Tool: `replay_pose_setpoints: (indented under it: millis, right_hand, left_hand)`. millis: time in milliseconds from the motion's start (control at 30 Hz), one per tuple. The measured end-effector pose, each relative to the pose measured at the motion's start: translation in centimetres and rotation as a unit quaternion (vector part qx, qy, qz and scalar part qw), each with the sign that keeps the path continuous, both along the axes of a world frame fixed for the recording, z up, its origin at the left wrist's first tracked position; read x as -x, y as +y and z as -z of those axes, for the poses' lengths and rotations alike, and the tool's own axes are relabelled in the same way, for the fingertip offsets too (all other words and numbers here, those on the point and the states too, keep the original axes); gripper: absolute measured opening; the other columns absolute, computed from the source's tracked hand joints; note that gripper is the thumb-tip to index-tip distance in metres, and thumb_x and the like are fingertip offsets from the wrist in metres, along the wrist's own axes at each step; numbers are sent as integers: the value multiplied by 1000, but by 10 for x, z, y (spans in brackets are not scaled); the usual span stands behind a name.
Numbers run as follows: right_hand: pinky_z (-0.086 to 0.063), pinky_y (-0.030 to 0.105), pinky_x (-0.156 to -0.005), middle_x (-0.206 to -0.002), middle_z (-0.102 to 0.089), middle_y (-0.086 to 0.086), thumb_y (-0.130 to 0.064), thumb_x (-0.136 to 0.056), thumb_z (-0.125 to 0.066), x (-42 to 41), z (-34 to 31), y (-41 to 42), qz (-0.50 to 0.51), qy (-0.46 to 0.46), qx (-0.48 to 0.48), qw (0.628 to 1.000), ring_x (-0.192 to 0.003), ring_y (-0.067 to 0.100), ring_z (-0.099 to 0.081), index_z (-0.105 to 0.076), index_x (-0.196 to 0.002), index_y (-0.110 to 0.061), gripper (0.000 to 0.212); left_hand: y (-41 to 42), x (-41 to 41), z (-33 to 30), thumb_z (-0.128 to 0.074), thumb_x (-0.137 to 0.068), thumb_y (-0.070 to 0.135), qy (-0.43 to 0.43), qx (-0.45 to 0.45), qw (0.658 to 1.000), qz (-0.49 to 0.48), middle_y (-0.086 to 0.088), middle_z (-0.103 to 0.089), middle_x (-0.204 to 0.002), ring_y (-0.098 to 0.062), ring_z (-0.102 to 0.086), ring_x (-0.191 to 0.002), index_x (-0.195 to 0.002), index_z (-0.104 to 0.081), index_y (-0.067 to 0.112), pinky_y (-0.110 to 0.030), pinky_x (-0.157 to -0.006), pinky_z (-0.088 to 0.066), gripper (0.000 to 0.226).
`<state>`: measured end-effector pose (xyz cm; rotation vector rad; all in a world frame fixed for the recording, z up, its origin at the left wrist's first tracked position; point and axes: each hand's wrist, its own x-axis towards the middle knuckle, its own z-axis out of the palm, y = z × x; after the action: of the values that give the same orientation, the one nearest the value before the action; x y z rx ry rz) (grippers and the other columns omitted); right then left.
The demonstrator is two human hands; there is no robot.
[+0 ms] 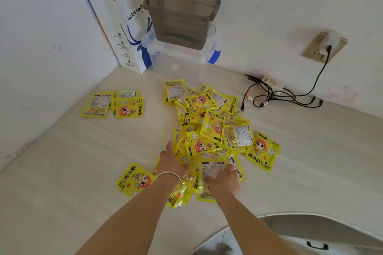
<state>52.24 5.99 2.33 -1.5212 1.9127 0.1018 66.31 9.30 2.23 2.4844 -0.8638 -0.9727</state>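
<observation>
A heap of yellow hand-warmer packets lies on the pale table. My left hand, with a silver bangle on its wrist, rests palm down on the heap's near-left edge, thumb spread. My right hand grips one packet lying label side up at the near side of the heap; part of that packet is hidden under the hand. A small set of packets lies apart at the left. Single packets lie at the near left and at the right.
Against the back wall a grey bin stands on a clear box with blue clips, beside a white paper bag. A power strip with black cables lies at the right, plugged into a wall socket. A chair stands at the near right.
</observation>
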Motion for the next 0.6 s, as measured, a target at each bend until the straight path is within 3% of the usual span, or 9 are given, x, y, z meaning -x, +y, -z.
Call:
replay_pose_setpoints:
  millis: [100,167,233,300,367,500,600]
  right_hand:
    - [-55,33,-78,-103,-69,5,-33,-72,-77,-1,-3,-9,72,-58,-44,995,-94,24,-67,-59,-116,-13,52]
    - [-50,27,-57,-73,-65,0,-27,-74,-76,2,-7,-15,125,-124,-71,982,-65,16,-62,-66,-105,-11,36]
    - [-42,23,-49,-60,-56,-1,-23,-75,-76,4,-12,-21,179,-169,-70,967,-53,14,-54,-68,-100,-9,30]
    - [-41,25,-49,-68,-59,3,-24,-77,-74,4,-17,-28,222,-187,-74,954,-58,19,-55,-65,-106,-7,34]
    - [-44,29,-60,-84,-59,8,-27,-80,-71,3,-21,-33,258,-200,-84,942,-73,26,-57,-60,-116,-5,43]
    - [-45,33,-70,-78,-57,7,-29,-81,-71,7,-22,-36,291,-216,-97,927,-78,27,-56,-56,-119,-2,49]
    - [-50,36,-75,-90,-60,10,-29,-79,-73,12,-22,-33,315,-227,-90,917,-80,29,-58,-59,-117,-5,47]
  left_hand:
    - [-3,-6,1,-72,-77,32,6,-8,1000,-7,-11,-60,-125,-31,-56,-116,-134,-41,15,-38,-92,-47,67]
    - [-3,-10,0,-72,-77,35,21,-7,999,-24,-10,-65,-118,-30,-60,-111,-124,-50,17,-35,-89,-48,56]
    - [-2,-12,-1,-70,-78,38,24,1,999,-31,-8,-66,-116,-30,-61,-110,-123,-52,19,-35,-88,-49,51]
    - [-3,-13,-3,-66,-81,41,19,18,999,-37,-9,-67,-114,-31,-61,-109,-121,-55,21,-36,-89,-49,45]
    - [-2,-14,-4,-61,-86,40,19,33,997,-60,-9,-66,-117,-32,-59,-111,-122,-57,21,-36,-90,-47,41]
    - [2,-16,-4,-57,-89,36,12,70,994,-86,-15,-68,-110,-34,-59,-106,-112,-63,15,-35,-83,-45,32]
    - [4,-16,-9,-57,-90,31,19,122,986,-113,-15,-65,-108,-35,-58,-104,-105,-64,9,-35,-82,-43,28]
